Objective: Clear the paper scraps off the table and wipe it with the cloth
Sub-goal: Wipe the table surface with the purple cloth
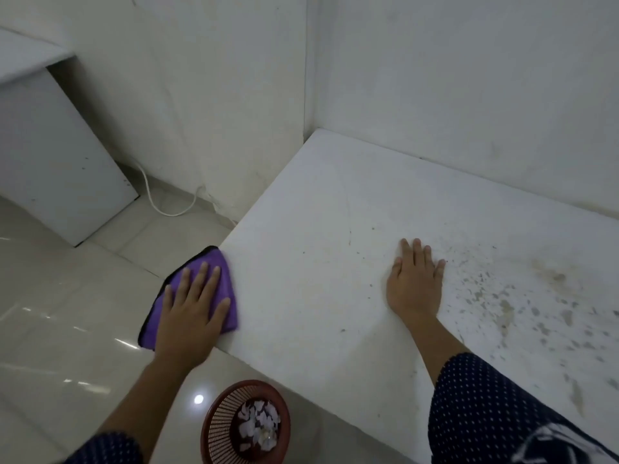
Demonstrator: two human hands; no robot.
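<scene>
I see the left hand (192, 306) pressing the purple cloth (216, 259) with straight, spread fingers (201, 276) at the left edge of the tabletop (335, 202), the cloth partly overhanging it. The right hand (413, 286) rests flat on the tabletop, its fingers straight, holding nothing. The paper scraps (258, 423) lie in the red basket (217, 416) on the floor

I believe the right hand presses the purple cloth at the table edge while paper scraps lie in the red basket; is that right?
No: the head view shows the left hand pressing the purple cloth at the table edge; the right hand lies flat on the table. Paper scraps are in the red basket.
</scene>
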